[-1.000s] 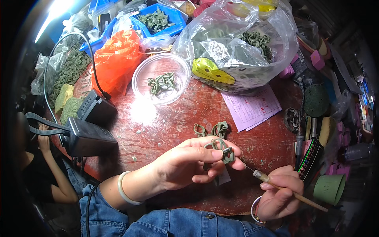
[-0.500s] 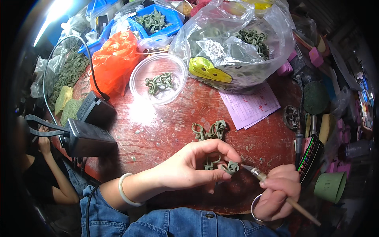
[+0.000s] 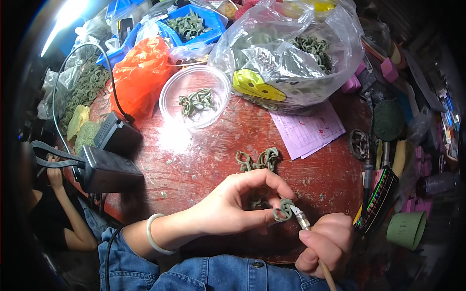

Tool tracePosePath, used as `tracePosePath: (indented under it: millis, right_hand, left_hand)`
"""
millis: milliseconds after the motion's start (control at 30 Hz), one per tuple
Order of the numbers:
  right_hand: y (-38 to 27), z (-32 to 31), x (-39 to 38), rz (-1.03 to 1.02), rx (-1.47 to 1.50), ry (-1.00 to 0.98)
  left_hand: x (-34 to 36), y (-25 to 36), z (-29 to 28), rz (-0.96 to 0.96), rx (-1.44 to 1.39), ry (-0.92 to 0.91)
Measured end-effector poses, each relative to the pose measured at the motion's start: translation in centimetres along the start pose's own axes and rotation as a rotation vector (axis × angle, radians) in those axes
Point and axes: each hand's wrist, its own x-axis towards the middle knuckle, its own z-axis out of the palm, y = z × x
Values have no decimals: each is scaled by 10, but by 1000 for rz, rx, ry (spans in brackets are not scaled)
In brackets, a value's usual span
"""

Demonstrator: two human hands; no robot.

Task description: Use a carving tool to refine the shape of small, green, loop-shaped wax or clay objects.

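Note:
Between the thumb and fingers of my left hand is a small green ring-shaped piece. My right hand is closed around the pale handle of a craft knife. Its blade tip meets or nearly meets the right side of the ring-shaped piece; contact is too small to tell. Just beyond my left fingers, several similar green pieces lie on the red worn tabletop, partly hidden by that hand.
A round clear tub holds more green pieces. Behind it are an orange bag, a blue tray and a large clear bag. Pink papers lie beneath that bag. Dark boxes stand left; a green cup is right.
The knife has swung to a steeper angle, its tip moving slightly left and down to the green piece. The piece has turned in my left fingers. My right hand has shifted a little left.

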Motion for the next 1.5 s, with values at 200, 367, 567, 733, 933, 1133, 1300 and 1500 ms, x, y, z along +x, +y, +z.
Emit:
tracePosePath:
  millis: [200,367,567,733,933,1133,1300,1500]
  right_hand:
    - [-2,2,-2,-29,23,-94]
    - [-3,-7,0,11,46,9]
    - [-1,-9,-1,43,64,-45]
    - [-3,-5,2,0,58,-132]
    - [1,2,0,-46,22,49]
    - [3,-13,1,280,227,-14]
    - [3,-12,0,309,252,-10]
    - [2,-10,0,325,230,-3]
  left_hand:
    - [-2,4,2,14,106,40]
    - [1,2,4,31,139,-10]
    - [0,7,6,-44,-22,56]
    - [-2,3,3,20,52,63]
    - [-1,3,2,-13,-1,70]
    - [0,4,4,-11,-46,68]
    - [-1,1,3,31,0,69]
    - [0,2,2,50,32,69]
